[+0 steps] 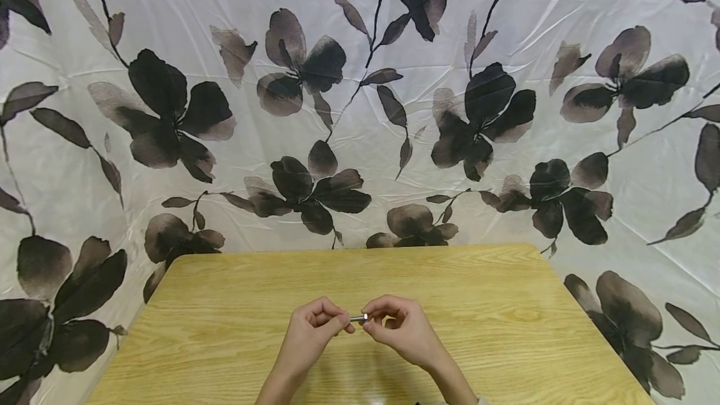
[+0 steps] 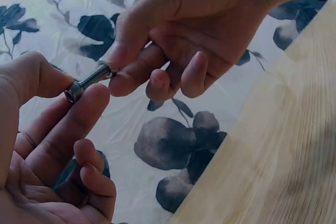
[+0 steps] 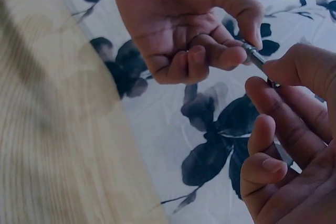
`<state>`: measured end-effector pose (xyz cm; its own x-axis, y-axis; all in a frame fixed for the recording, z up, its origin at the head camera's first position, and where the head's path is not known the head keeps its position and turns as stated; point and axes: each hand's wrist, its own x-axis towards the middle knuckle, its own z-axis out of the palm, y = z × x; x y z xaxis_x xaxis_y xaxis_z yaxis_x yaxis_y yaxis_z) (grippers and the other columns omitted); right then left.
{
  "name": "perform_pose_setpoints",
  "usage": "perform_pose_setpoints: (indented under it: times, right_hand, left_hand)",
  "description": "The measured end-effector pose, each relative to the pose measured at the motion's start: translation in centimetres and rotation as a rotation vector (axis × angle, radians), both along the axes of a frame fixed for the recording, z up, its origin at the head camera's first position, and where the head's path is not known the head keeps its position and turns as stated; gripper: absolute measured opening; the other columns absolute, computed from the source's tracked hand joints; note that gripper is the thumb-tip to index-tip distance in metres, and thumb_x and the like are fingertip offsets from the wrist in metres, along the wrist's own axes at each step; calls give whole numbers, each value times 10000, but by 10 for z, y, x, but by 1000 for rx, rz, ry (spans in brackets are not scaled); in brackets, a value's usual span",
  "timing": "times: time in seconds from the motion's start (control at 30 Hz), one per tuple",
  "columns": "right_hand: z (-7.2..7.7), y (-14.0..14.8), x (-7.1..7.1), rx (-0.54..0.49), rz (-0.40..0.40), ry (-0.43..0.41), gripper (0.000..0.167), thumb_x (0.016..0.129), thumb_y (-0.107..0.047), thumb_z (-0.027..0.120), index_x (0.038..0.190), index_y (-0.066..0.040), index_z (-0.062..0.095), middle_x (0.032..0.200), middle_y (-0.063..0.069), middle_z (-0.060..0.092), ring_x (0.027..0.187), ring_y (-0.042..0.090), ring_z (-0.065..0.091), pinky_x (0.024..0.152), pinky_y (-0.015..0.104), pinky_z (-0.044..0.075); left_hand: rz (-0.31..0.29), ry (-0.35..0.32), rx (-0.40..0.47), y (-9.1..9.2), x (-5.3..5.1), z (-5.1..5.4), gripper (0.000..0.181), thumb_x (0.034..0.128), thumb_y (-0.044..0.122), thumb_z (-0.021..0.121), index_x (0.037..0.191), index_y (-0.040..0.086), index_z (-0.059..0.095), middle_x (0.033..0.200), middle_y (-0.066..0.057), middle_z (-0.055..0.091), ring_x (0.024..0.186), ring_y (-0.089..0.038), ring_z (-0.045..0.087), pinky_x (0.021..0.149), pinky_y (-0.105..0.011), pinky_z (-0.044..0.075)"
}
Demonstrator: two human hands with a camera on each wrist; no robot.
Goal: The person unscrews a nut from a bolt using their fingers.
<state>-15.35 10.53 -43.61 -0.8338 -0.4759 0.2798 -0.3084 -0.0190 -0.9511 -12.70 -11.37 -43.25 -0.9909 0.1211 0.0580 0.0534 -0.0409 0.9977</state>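
Note:
A small silvery metal bolt (image 1: 357, 318) with a threaded shank (image 2: 95, 76) lies between both hands, above the table. My left hand (image 1: 312, 335) pinches its left end between thumb and fingers. In the left wrist view that end is thicker and round, with a hole in its face; whether it is a head or a separate part I cannot tell. At the other end, my right hand (image 1: 402, 332) pinches the bolt with thumb and index finger, partly hiding it. The remaining fingers of both hands are loosely curled, as the right wrist view shows for the right hand (image 3: 294, 150).
Below the hands is a light wood-grain table (image 1: 360, 274) with rounded far corners. A white cloth (image 1: 394, 142) printed with dark flowers hangs behind it and down both sides.

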Motion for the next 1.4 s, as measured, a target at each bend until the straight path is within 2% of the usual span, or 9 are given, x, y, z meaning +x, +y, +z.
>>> perform_pose_setpoints:
  times: [0.1,0.27,0.37,0.5,0.6,0.73,0.9,1.2,1.4]
  right_hand:
    - [0,0,0,24,20,-4,209,962,-99,713,1166,-57,712,1048,64,730,841,76,631,687,257,562]
    - [0,2,-2,100,46,-103,329,1016,-196,659,1329,-92,648,1222,180,686,936,128,669,779,276,565]
    - [1,3,-3,135,21,-167,303,1050,-259,611,1285,-81,678,1166,201,706,855,112,650,665,224,508]
    - [1,2,-5,149,-18,-228,317,1051,-325,604,1113,-49,746,981,146,755,701,86,566,547,195,393]
    - [0,3,-5,139,-22,-268,339,1039,-347,621,1035,-37,760,876,51,756,677,92,546,551,199,385]
    - [0,4,-4,120,-8,-292,331,1025,-319,649,1029,-6,758,829,-10,740,680,102,538,560,202,384]
    - [1,5,-4,82,3,-314,324,996,-251,695,1106,52,731,867,-2,752,692,94,539,560,197,374]
    - [-2,7,-4,54,-10,-283,338,952,-169,745,1166,87,688,922,-40,726,719,50,608,583,194,440]
    - [-4,12,-7,39,3,-222,338,952,-135,741,1176,111,681,1026,14,736,855,86,697,721,226,556]
  left_hand:
    - [3,-8,5,0,1,0,253,915,195,785,959,-31,681,821,-73,768,885,-231,733,886,-346,545]
    - [26,32,-44,0,1,-1,177,911,162,790,954,11,708,859,-86,778,823,-210,727,814,-319,565]
    - [40,114,-104,1,0,-3,110,903,148,800,940,66,737,848,-77,779,730,-154,684,710,-276,551]
    - [73,190,-173,3,0,-6,65,884,138,820,890,153,757,784,-26,757,627,-85,549,606,-238,470]
    - [96,202,-233,5,1,-6,114,872,132,829,860,223,762,775,31,733,637,-76,504,602,-226,425]
    - [106,221,-299,6,2,-7,177,865,119,831,846,282,764,792,78,719,656,-77,499,608,-223,407]
    - [101,243,-286,6,2,-10,167,871,106,824,849,260,764,774,49,731,623,-59,486,594,-219,410]
    - [106,162,-216,2,0,-12,74,881,125,818,886,175,763,802,-15,786,631,-83,580,609,-218,454]
    - [120,113,-187,-2,-1,-12,84,875,100,818,890,159,760,855,-106,786,630,-98,561,607,-219,442]
